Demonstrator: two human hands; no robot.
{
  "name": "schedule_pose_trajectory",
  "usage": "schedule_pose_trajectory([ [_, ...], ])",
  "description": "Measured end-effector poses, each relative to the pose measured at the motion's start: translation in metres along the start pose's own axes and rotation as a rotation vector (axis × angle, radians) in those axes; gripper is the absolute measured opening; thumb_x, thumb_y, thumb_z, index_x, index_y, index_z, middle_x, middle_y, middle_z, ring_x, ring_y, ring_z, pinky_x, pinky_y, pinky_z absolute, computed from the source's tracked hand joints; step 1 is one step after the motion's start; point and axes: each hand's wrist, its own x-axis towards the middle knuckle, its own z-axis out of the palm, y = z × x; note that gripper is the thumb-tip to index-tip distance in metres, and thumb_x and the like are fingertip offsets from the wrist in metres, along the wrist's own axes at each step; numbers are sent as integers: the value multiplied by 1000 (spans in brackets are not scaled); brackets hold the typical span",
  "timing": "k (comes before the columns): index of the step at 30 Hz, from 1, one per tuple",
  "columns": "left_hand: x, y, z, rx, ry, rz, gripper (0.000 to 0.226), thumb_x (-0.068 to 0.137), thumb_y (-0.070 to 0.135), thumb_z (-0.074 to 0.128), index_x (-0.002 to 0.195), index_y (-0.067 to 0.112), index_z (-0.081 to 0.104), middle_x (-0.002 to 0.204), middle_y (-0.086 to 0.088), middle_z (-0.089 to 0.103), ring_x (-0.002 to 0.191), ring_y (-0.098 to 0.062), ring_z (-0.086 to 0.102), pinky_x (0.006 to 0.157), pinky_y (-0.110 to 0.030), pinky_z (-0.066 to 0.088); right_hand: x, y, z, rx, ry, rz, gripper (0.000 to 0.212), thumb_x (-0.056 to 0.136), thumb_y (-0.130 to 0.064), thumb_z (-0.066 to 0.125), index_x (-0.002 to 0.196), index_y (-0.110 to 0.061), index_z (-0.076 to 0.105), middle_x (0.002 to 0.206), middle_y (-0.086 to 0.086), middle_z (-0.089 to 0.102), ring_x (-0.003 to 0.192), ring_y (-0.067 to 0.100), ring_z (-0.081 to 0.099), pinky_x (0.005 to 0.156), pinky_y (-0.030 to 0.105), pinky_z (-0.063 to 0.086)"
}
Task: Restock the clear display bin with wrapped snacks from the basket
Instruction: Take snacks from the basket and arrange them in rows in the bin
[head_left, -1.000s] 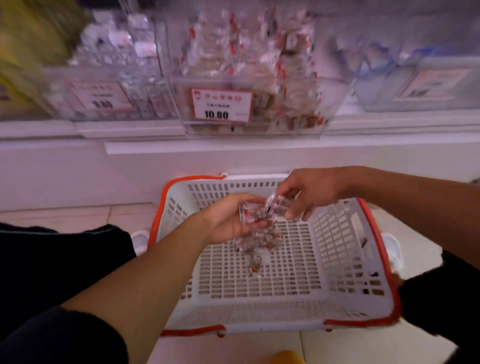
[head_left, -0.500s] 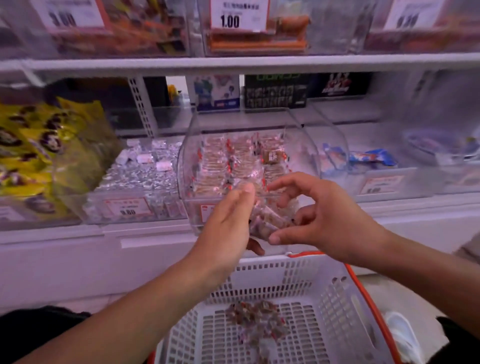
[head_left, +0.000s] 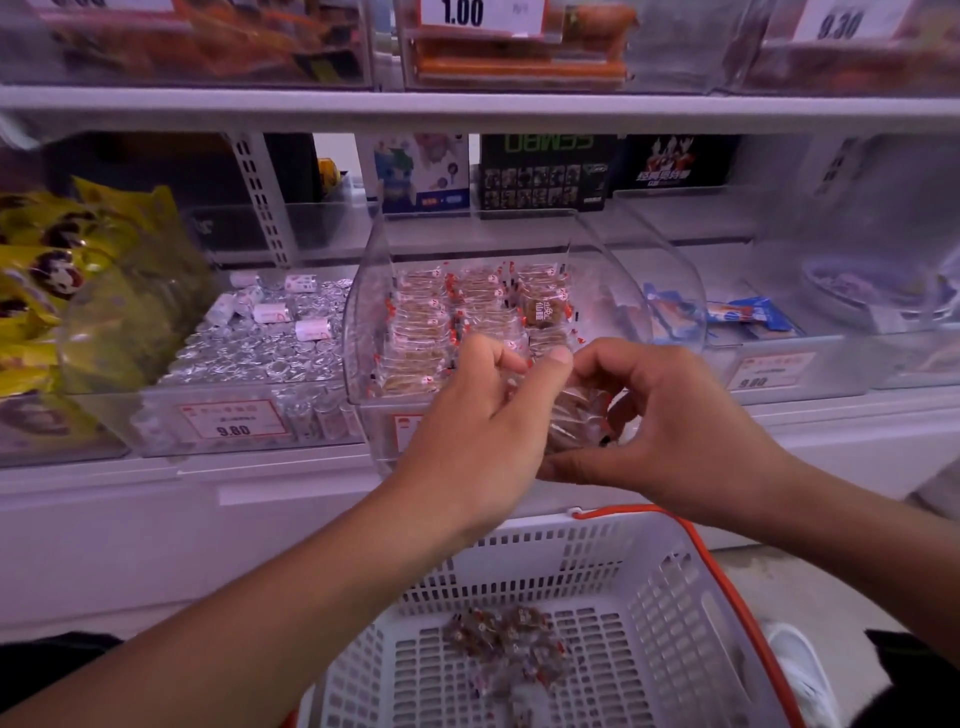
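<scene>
Both hands have come up out of the basket since a second ago, and now they're level with the front lip of the clear display bin on the lower shelf, with a small bunch of wrapped snacks between them. View tilted up too, so the shelf fills the picture.

Bin's already got neat rows of the same snacks toward its back and left side. It sits mid-shelf, between the bin of silver-wrapped sweets and the one with blue packets.

Handling-wise, I'd guess these are light, crinkly and slippery, soft enough to squash, so cupping a few from underneath beats pinching a single wrapper end.

Right hand is curled round the bunch, thumb under, fingers over. Left hand is half closed, fingertips pinching at the top of the same bunch.

A loose pile of leftover snacks is sitting in the middle of the basket floor, so there's more to go.
</scene>
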Motion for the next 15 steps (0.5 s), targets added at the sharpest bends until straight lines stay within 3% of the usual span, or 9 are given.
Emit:
schedule_pose_trajectory([
  [2, 4, 1, -6, 83, -25, -63, 43, 93, 67, 37, 87, 26, 47, 66, 5, 54, 66, -18, 56, 65, -39, 47, 1, 0, 2, -84, 27, -57, 45, 55, -35, 94, 89, -26, 66, 74, -11, 66, 61, 5, 58, 61, 33, 52],
  [5, 7, -1, -6, 33, -77, -138, 35, 97, 57, 39, 88, 24, 49, 70, 2, 56, 64, -17, 53, 64, -36, 43, 2, -4, 4, -214, -13, -119, 43, 58, -43, 90, 92, -27, 67, 77, -13, 66, 70, 7, 61, 64, 31, 51],
  [8, 7, -2, -3, 39, -97, -90, 26, 101, 47, 39, 91, 25, 48, 71, 3, 56, 62, -13, 50, 61, -32, 39, 4, -10, 2, -298, -47, -176, 35, 65, -37, 86, 93, -25, 69, 79, -13, 65, 74, 3, 59, 66, 23, 48],
  [12, 15, 8, -13, -15, -118, 11, 30, 100, 54, 34, 92, 28, 47, 80, 9, 57, 71, -6, 53, 68, -31, 42, 23, -28, -15, -457, -89, -207, 20, 72, -32, 78, 84, -25, 64, 71, -13, 61, 68, 1, 57, 62, 14, 42],
  [15, 29, 9, -25, 34, -56, 43, 27, 101, 53, 34, 106, 31, 48, 85, 11, 61, 75, -2, 59, 73, -35, 49, 66, -33, -35, -532, -159, -118, 26, 69, -43, 76, 83, -23, 66, 71, -9, 66, 66, 4, 61, 63, 22, 49],
])
